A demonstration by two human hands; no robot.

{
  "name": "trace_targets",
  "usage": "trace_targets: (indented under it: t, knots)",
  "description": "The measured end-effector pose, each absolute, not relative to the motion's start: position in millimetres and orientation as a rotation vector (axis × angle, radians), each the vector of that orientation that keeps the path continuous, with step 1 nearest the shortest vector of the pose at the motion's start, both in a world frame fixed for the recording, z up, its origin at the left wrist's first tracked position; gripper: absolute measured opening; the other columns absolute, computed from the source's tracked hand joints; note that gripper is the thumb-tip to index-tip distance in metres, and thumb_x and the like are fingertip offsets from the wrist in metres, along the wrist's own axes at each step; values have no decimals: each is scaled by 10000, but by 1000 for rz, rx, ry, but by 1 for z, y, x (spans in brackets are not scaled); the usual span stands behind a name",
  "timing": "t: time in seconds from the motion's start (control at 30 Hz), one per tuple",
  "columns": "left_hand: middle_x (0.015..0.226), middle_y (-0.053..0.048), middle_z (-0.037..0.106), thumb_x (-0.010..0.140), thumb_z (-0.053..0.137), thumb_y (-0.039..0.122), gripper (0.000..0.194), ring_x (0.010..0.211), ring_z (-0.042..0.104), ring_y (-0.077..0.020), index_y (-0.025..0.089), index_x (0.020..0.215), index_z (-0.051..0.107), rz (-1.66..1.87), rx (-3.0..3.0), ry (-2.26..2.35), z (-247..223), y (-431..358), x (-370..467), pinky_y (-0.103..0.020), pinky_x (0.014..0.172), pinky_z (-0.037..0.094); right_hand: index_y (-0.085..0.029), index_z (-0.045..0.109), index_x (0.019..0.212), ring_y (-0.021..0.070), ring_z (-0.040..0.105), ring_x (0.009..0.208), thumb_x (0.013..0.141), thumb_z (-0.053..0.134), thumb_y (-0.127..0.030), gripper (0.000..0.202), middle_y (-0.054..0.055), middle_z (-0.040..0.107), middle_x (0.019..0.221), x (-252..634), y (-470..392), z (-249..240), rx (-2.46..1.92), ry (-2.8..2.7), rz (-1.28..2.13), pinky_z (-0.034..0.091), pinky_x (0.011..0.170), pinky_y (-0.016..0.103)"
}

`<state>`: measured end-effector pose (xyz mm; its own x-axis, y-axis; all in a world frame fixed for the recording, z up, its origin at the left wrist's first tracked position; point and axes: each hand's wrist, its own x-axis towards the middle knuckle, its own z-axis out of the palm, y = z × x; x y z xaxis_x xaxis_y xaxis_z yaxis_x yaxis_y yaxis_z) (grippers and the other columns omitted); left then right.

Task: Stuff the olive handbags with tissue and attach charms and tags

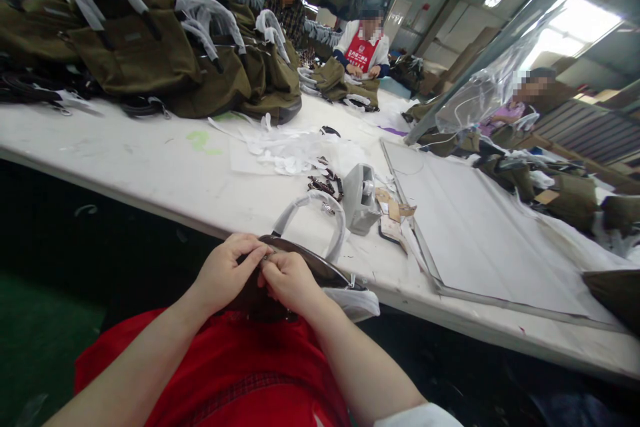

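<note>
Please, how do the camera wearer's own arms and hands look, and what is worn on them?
The left hand and right hand wear no gloves. Both forearms are bare, with no watch visible; a white sleeve shows only on the right arm.

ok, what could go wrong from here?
The bag seems to overhang the near edge of the table; it could slip if the left hand and right hand let go. Its wrapped handle rises close to the grey tape dispenser and might knock it.
</note>
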<state>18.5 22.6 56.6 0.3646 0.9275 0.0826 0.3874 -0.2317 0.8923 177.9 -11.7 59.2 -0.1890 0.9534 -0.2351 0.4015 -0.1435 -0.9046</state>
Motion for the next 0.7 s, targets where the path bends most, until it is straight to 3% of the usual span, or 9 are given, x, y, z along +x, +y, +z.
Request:
trace_targets:
  t: [0.1, 0.23, 0.37, 0.43, 0.5, 0.6, 0.7]
  knots:
    - [1041, -60, 696, 935, 455, 416, 357, 1010, 631, -214, 201, 1059, 712, 819, 1695, 1143, 58, 24, 16, -354, 961, 449, -167, 653, 671, 66, 436, 419, 938, 444, -288, 360, -48, 499, 457, 177, -12, 60, -1522, -1613, 1327, 291, 455, 183]
    - [953, -41, 718, 841, 604, 413, 426, 915, 669, -222, 190, 1202, 640, 763, 1529, 1173, 59, 24, 16, -368, 914, 492, -173, 670, 754, 81, 437, 392, 963, 433, -358, 366, -50, 490, 446, 177, -13, 61, -1560, -1601, 1385, 299, 430, 190]
    - [907, -35, 724, 802, 660, 402, 364, 888, 674, -225, 190, 1097, 675, 837, 1533, 1280, 62, 22, 17, -365, 896, 500, -186, 671, 725, 100, 505, 508, 916, 527, -327, 277, -20, 589, 561, 179, -20, 74, -1642, -1744, 1054, 333, 518, 214]
    - [925, -37, 725, 807, 664, 400, 296, 892, 672, -221, 195, 1019, 690, 962, 1552, 1376, 69, 19, 16, -348, 876, 506, -196, 680, 810, 119, 540, 603, 854, 623, -323, 146, -6, 654, 690, 182, -26, 86, -1672, -1753, 799, 361, 589, 230]
    - [927, -34, 722, 804, 676, 399, 248, 874, 668, -212, 201, 952, 697, 1090, 1577, 1461, 79, 13, 15, -324, 840, 514, -203, 680, 929, 132, 552, 648, 823, 659, -303, 147, 1, 667, 754, 186, -30, 97, -1657, -1687, 700, 384, 628, 238]
    - [854, -20, 717, 802, 692, 399, 215, 771, 661, -188, 210, 905, 702, 1136, 1606, 1429, 95, 1, 19, -281, 725, 529, -210, 699, 993, 118, 515, 590, 819, 647, -257, 187, -20, 613, 676, 188, -32, 106, -1528, -1650, 856, 382, 587, 223]
    - [837, -22, 722, 830, 670, 396, 205, 726, 666, -177, 210, 911, 700, 1082, 1577, 1265, 106, -12, 27, -258, 666, 535, -191, 721, 822, 103, 475, 558, 869, 577, -251, 163, -26, 559, 609, 187, -31, 107, -1332, -1676, 1063, 363, 555, 213]
